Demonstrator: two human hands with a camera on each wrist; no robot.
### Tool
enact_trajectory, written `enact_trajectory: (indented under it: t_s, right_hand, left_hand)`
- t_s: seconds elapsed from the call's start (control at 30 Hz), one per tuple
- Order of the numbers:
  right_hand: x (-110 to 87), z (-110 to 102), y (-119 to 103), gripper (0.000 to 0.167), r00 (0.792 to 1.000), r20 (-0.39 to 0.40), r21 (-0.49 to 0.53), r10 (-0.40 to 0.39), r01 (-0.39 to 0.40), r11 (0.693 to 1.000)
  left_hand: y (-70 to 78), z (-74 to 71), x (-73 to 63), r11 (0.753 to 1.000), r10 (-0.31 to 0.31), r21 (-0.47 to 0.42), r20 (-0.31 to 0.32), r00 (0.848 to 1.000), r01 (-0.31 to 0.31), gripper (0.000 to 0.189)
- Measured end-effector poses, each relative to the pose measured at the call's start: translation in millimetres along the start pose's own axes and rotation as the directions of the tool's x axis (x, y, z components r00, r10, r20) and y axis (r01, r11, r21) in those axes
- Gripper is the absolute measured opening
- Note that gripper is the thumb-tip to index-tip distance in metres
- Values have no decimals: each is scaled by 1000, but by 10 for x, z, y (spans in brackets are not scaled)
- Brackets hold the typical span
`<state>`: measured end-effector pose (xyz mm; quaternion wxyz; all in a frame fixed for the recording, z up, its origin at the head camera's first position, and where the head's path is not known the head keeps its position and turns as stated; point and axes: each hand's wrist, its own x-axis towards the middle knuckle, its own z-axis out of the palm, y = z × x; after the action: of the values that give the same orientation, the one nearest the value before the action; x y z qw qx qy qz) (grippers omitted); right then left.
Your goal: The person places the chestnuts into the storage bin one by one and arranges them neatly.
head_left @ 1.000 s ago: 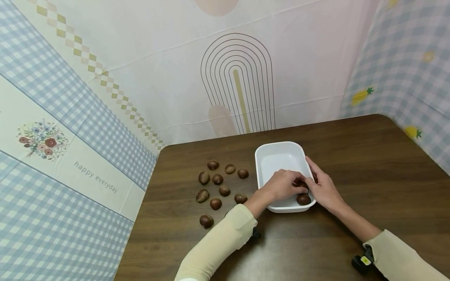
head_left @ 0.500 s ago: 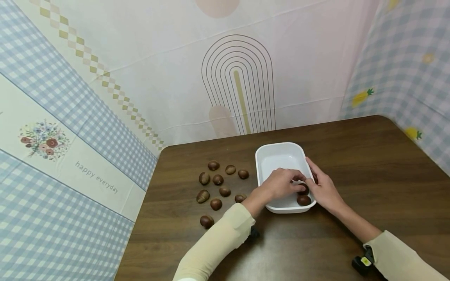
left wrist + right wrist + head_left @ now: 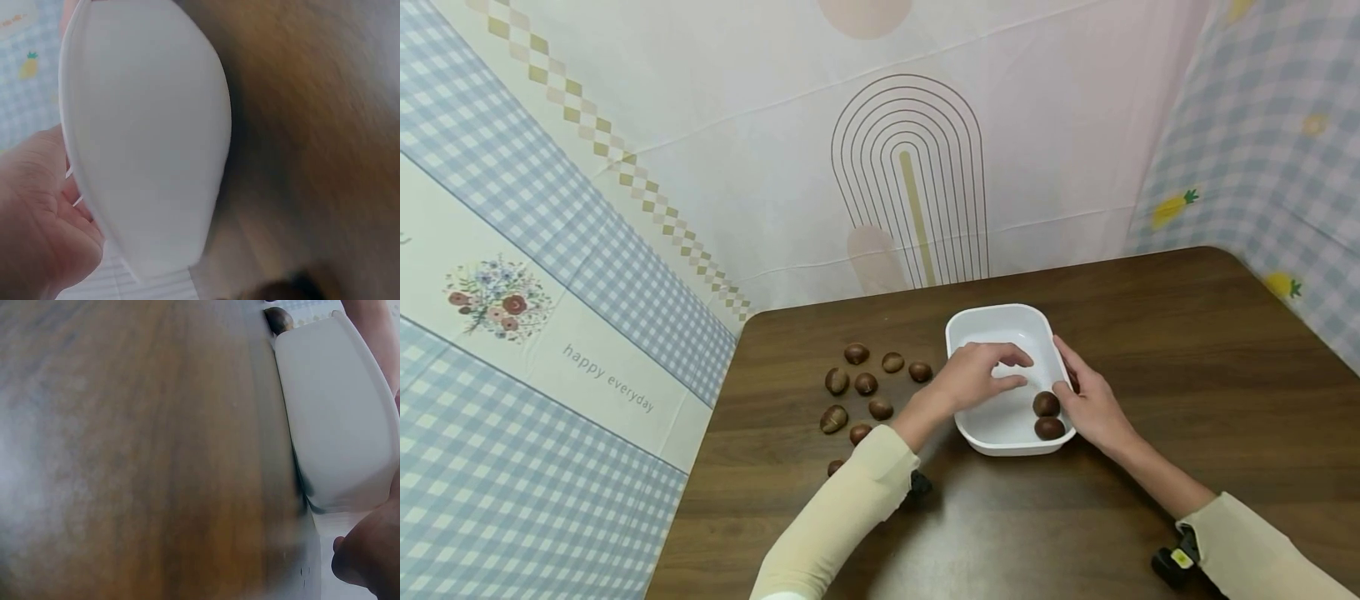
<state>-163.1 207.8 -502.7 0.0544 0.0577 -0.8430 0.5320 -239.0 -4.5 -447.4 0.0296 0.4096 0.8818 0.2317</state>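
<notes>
A white rectangular dish (image 3: 1007, 429) stands on the table with two brown chestnuts (image 3: 1047, 405) side by side against its right wall. My left hand (image 3: 970, 379) hovers over the dish's left side, thumb and fingers spread apart, nothing between them. On the right, my right hand (image 3: 1093, 408) grips the dish's side wall, thumb over the rim and fingers outside. The left wrist view has the dish's outer wall (image 3: 150, 137) beside the left hand (image 3: 47, 219). In the right wrist view, the right hand (image 3: 372, 553) is at the dish's lower end.
Several loose chestnuts (image 3: 866, 383) lie on the brown wooden table (image 3: 1037, 533) left of the dish; the left sleeve (image 3: 842, 508) partly covers this group. Patterned cloth (image 3: 1060, 150) hangs behind the table's back edge and at the sides.
My left hand has let go of a chestnut beside the other one in the dish, drawn back leftward and spread its fingers. My right hand keeps its grip on the dish.
</notes>
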Motion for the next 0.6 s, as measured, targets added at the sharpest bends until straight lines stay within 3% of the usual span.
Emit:
enact_trajectory:
  t_s: [0.2,0.6]
  right_hand:
    - [-3,8,9,71,1000,-3,-4,8,-8,1000]
    - [-2,-1,-7,70,999,26,-2,40,-40,999]
  left_hand:
    - [-178,-153,-128,999,-4,-33,-39,999,3,29]
    - [-526,-345,-388,985,-165,-64,-86,983,160,42]
